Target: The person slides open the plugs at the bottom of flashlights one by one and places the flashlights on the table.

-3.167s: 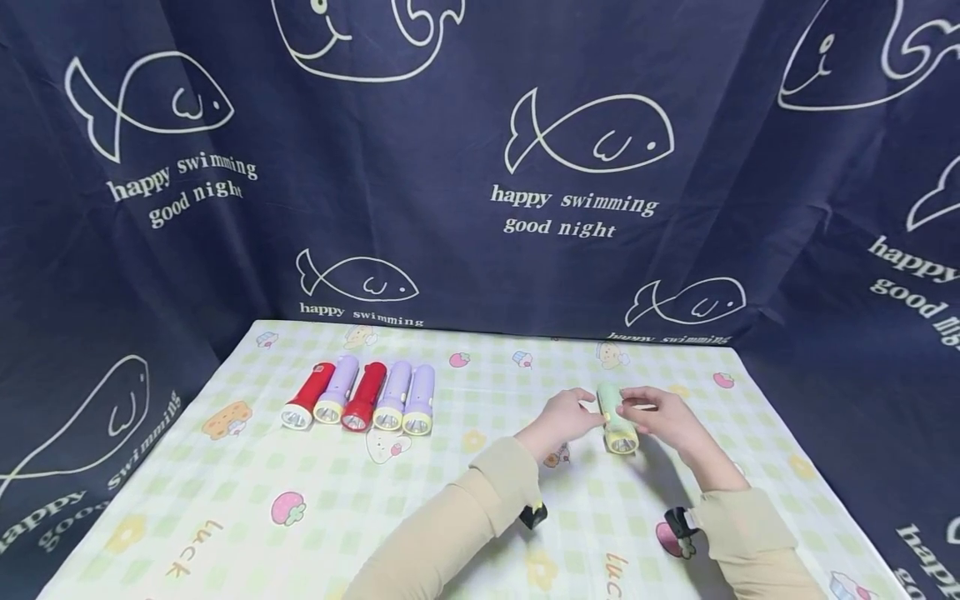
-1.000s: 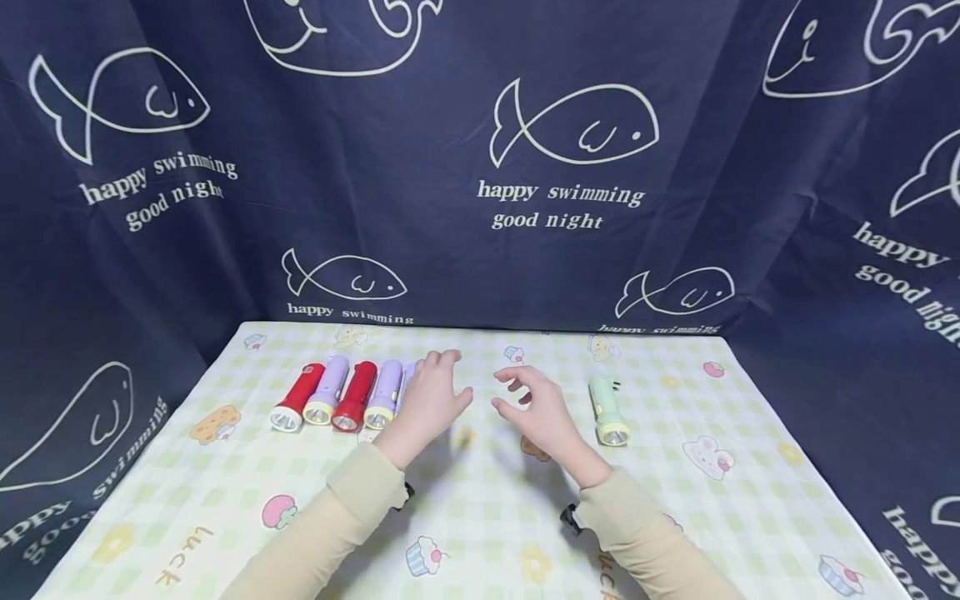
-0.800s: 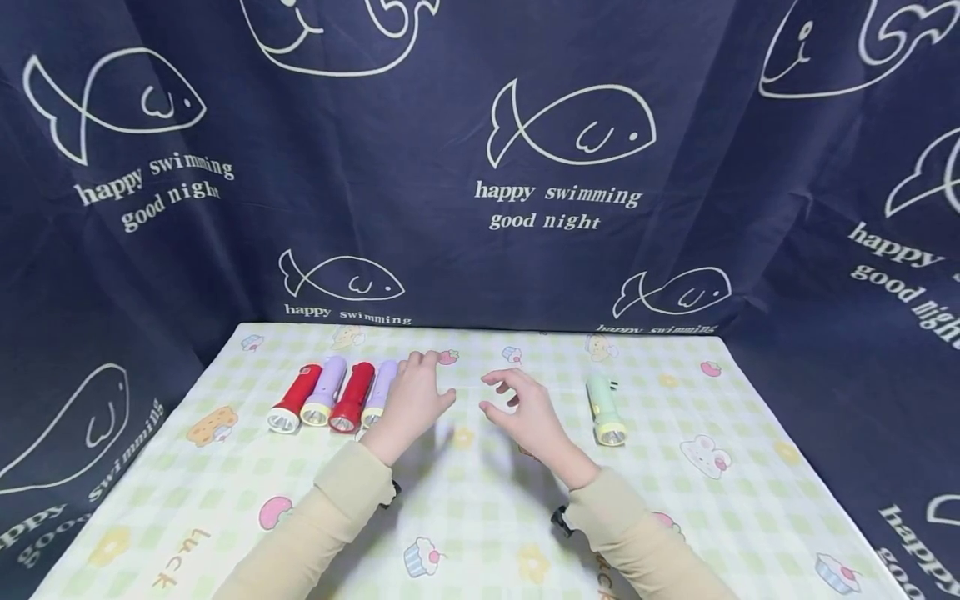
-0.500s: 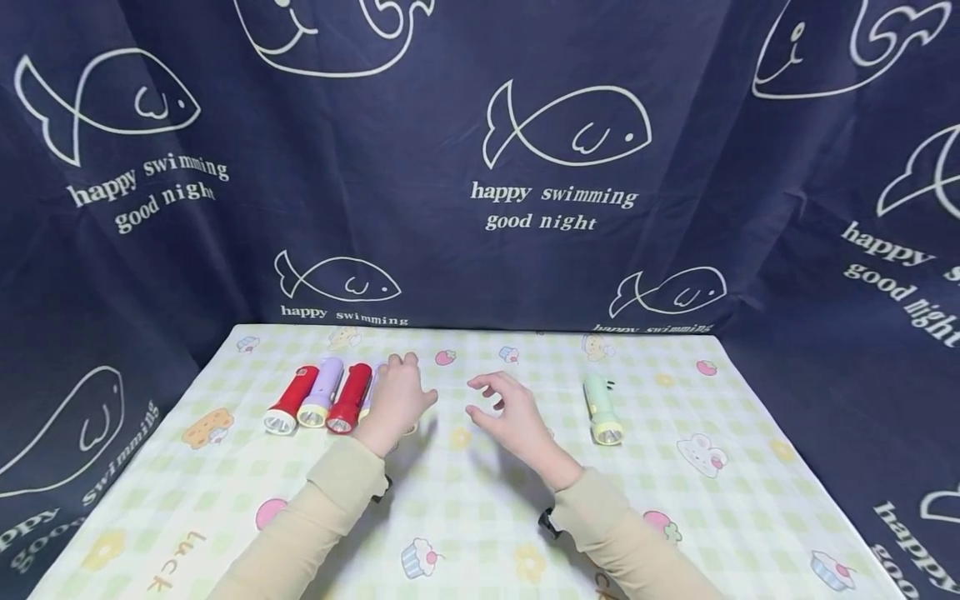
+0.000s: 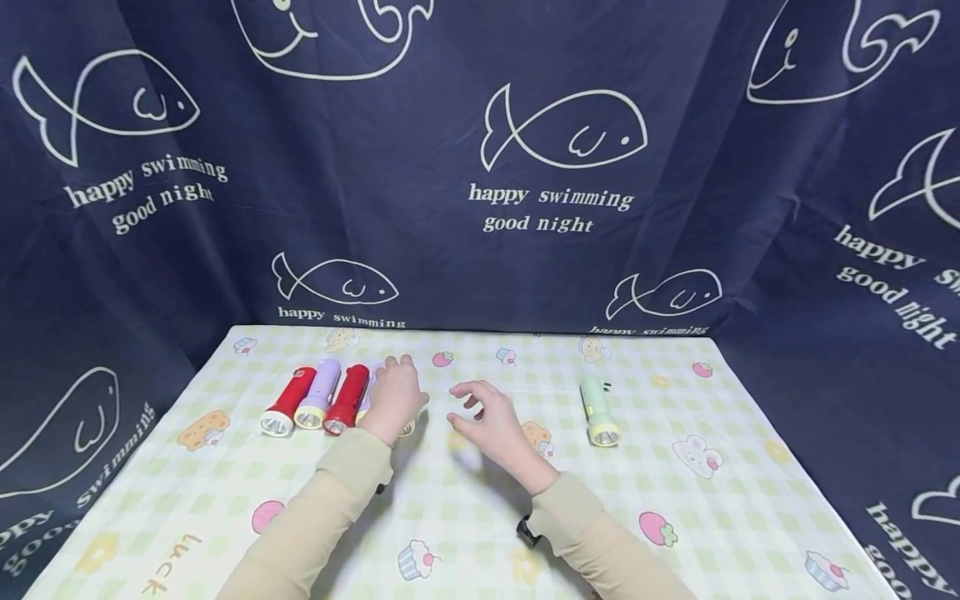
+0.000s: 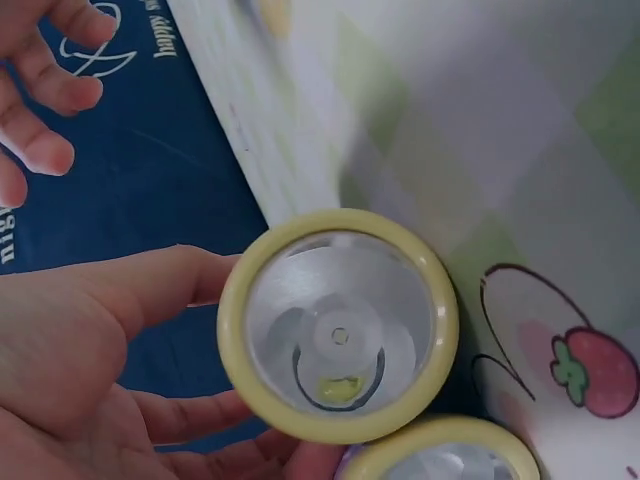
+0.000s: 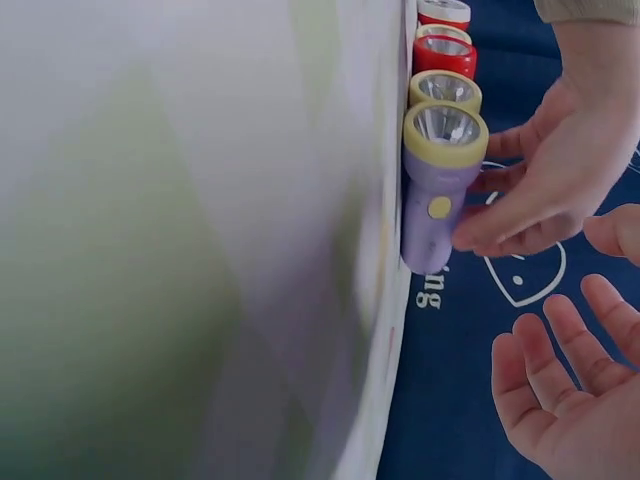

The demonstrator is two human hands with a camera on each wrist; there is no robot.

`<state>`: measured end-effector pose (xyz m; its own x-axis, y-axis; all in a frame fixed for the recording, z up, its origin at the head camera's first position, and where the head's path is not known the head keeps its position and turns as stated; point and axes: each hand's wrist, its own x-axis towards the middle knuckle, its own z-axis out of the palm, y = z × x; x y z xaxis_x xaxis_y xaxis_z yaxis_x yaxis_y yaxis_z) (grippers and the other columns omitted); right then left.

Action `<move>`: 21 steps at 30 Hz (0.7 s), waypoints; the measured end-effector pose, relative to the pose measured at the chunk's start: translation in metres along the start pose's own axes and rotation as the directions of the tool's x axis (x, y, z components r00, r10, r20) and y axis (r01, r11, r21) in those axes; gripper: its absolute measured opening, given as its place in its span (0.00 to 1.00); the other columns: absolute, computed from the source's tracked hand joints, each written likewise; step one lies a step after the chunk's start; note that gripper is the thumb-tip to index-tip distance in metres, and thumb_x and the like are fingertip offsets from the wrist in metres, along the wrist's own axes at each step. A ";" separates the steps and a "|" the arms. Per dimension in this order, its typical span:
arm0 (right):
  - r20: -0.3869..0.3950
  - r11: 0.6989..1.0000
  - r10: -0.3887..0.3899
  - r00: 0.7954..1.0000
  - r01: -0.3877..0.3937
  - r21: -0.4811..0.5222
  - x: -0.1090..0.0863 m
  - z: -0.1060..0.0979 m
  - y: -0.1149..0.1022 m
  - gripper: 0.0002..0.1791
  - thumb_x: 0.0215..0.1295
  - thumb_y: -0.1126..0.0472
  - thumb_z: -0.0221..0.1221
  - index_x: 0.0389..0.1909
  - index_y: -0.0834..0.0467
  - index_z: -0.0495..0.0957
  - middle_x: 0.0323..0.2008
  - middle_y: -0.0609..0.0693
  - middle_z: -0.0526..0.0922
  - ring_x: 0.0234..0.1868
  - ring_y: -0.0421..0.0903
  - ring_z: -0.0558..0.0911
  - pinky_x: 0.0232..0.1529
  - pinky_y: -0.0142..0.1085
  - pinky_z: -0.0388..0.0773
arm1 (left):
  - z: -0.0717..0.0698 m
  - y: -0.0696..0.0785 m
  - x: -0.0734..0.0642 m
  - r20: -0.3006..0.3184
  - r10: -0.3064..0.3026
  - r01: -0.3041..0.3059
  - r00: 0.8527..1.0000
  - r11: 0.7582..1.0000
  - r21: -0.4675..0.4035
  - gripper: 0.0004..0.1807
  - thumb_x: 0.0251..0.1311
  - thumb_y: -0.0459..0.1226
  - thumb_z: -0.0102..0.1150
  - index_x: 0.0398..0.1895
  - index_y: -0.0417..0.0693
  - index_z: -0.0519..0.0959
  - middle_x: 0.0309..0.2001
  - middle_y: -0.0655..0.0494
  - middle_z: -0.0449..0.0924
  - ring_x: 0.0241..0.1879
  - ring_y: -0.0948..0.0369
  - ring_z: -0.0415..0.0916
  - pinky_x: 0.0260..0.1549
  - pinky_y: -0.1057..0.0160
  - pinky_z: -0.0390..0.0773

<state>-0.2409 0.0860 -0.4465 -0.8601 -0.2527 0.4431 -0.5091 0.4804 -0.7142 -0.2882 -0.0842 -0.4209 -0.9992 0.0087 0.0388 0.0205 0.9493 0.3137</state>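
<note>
At the right end of a row of flashlights lies a purple flashlight with a yellow rim point(image 7: 428, 215). My left hand point(image 5: 395, 396) grips it from above, covering most of its body in the head view. The left wrist view shows its round lens point(image 6: 340, 325), with the thumb on one side and fingers reaching round the other. Just right of it my right hand point(image 5: 491, 425) hovers, fingers loosely bent and holding nothing. Left in the row are two red flashlights, one at the far end point(image 5: 291, 398), one mid-row point(image 5: 348, 398), plus two more purple ones, the nearer partly hidden.
A mint-green flashlight point(image 5: 597, 408) lies apart on the right, lens toward me, a small dark loop at its back end. A checked, printed cloth point(image 5: 465, 533) covers the table. Behind the far edge hangs a dark blue fish-print curtain point(image 5: 435, 200).
Both hands have left the green flashlight, which now lies released, and moved left. The left hand has come onto the end purple flashlight; the right hand has followed part of the way.
</note>
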 end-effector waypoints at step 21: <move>0.218 0.981 0.184 0.958 -0.191 0.012 0.008 0.009 -0.006 0.20 0.54 0.62 0.65 0.47 0.63 0.77 0.39 0.56 0.83 0.35 0.48 0.80 0.34 0.29 0.76 | 0.004 0.009 0.017 0.069 -0.063 0.055 0.996 0.992 0.115 0.23 0.53 0.33 0.59 0.51 0.29 0.70 0.45 0.33 0.73 0.42 0.42 0.75 0.37 0.52 0.80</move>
<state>-0.2454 0.0739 -0.4434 -0.9252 -0.3368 0.1749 -0.3354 0.5101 -0.7921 -0.3055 -0.0747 -0.4211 -0.9985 -0.0297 -0.0470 -0.0387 0.9781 0.2044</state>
